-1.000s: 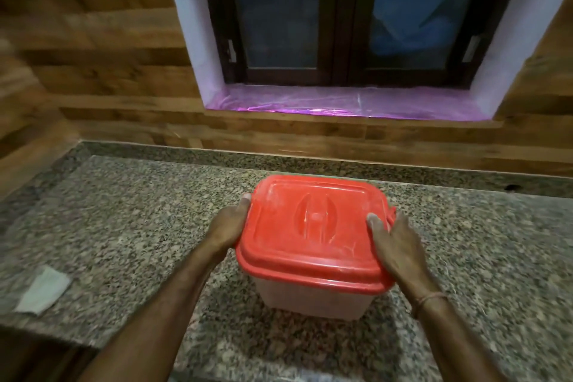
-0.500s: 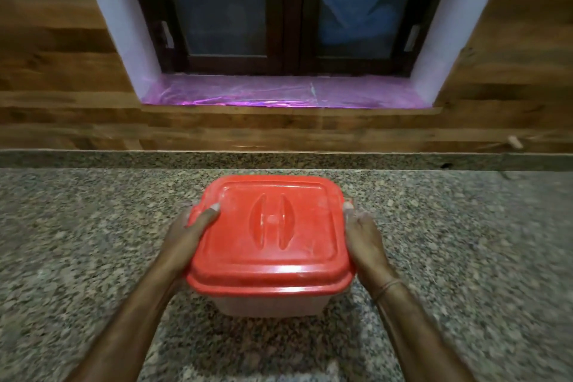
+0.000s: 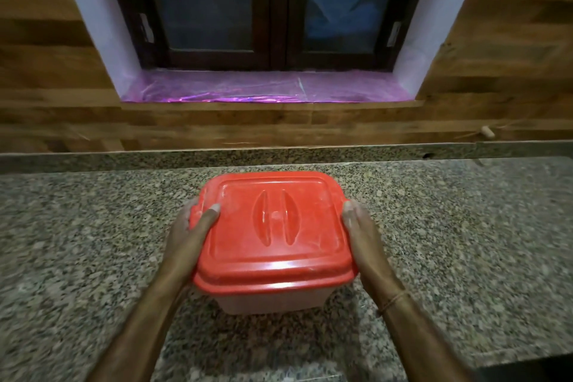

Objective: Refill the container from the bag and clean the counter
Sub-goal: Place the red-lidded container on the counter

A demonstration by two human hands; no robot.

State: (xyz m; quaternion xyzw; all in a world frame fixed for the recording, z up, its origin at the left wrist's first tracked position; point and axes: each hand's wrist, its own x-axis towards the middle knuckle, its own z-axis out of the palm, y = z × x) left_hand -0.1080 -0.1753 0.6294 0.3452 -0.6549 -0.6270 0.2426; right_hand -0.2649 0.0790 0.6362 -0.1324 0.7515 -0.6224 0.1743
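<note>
Flanking the container (image 3: 273, 301), left hand (image 3: 186, 239) and right hand (image 3: 366, 239) grip its red lid (image 3: 273, 226); contents hidden.

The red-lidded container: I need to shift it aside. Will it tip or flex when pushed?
Probably stable: the container is wide and squat, unlikely to tip. Its translucent plastic walls may flex, though the red lid likely stiffens the rim. The left hand and right hand both grip it, hinting at weight.

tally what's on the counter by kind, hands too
hands: 2 (left hand, right hand)
container: 1
red lid: 1
total: 4
</note>
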